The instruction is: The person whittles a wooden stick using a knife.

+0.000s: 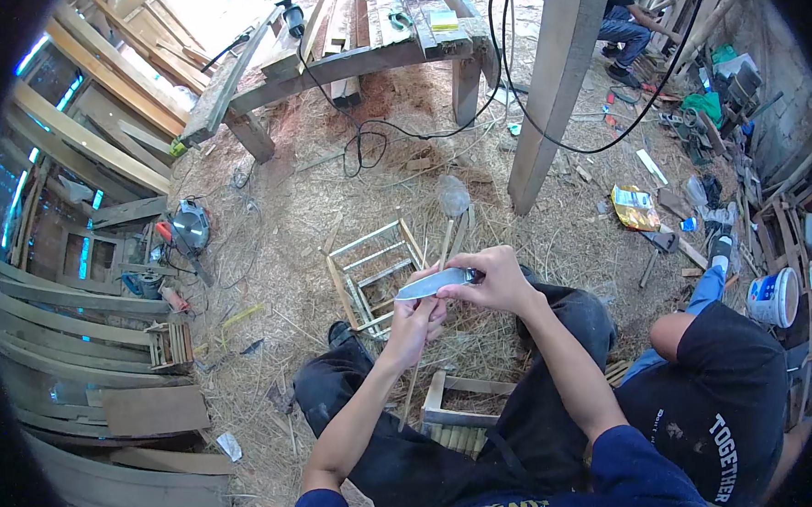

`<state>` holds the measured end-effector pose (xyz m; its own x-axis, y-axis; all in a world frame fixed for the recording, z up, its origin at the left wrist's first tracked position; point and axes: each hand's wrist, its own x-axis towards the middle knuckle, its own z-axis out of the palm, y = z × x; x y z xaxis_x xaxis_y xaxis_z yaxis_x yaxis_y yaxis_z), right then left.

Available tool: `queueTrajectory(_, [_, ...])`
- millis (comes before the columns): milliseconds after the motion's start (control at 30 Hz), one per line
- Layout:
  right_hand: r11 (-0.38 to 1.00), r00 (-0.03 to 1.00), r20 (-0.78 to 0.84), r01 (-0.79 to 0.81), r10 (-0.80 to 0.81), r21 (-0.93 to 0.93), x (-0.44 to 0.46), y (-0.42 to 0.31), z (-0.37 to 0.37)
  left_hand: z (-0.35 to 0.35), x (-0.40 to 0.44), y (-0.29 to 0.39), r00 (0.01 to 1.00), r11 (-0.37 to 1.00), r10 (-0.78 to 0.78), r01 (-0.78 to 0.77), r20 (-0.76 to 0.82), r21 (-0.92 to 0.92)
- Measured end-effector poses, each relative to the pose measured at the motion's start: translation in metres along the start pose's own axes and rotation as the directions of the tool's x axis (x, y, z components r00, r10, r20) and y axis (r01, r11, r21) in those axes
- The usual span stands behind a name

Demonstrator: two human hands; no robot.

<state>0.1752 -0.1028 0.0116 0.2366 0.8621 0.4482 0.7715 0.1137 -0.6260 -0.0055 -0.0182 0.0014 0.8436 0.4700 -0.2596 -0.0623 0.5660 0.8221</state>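
- Two bare hands work close together above the person's lap, the right gripping a knife and the left closed on a thin strip.
- Right hand (492, 284): fingers wrapped round the dark handle of the knife (429, 283), whose broad blade points toward the left and lies across the top of the left hand.
- Left hand (413, 325): curled about the thin strip (411, 391), which slopes down below the fist toward the lap; exact contact between blade and strip cannot be told.
- Beyond the hands: an open wooden frame (338, 289), standing on the litter-strewn ground (266, 206).
- Between the legs: a second frame (477, 385), partly hidden.
- At right: a co-worker in a black shirt (729, 374), near a white bucket (768, 301).
- Background: a workbench (323, 70) bearing timber; at left, a circular saw (190, 225).
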Motion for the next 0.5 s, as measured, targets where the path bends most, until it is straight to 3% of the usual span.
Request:
queueTrajectory(200, [0.991,0.999,-0.031,0.015,-0.019,-0.133,-0.009,0.004,-0.017,0.013,-0.003,0.000,0.998,0.997,-0.069,0.069,0.004,0.021])
queueTrajectory(300, [0.982,0.993,-0.104,-0.075,0.057,-0.176,-0.015,0.017,-0.028,0.008,0.001,-0.006,0.997,0.997,-0.075,0.075,0.026,0.008])
queueTrajectory(333, [0.982,0.972,-0.198,-0.152,0.128,-0.112,-0.014,0.021,-0.033,0.008,-0.002,-0.003,0.998,0.998,-0.058,0.059,0.040,-0.011])
queueTrajectory(367, [0.954,0.964,-0.175,-0.232,0.199,-0.192,-0.014,0.024,-0.043,0.009,-0.005,-0.001,0.998,0.998,-0.044,0.045,0.054,-0.032])
queueTrajectory(500, [0.934,0.955,-0.190,-0.269,0.228,-0.234,-0.013,0.025,-0.040,0.008,0.000,0.003,0.997,0.997,-0.072,0.072,-0.009,-0.009])
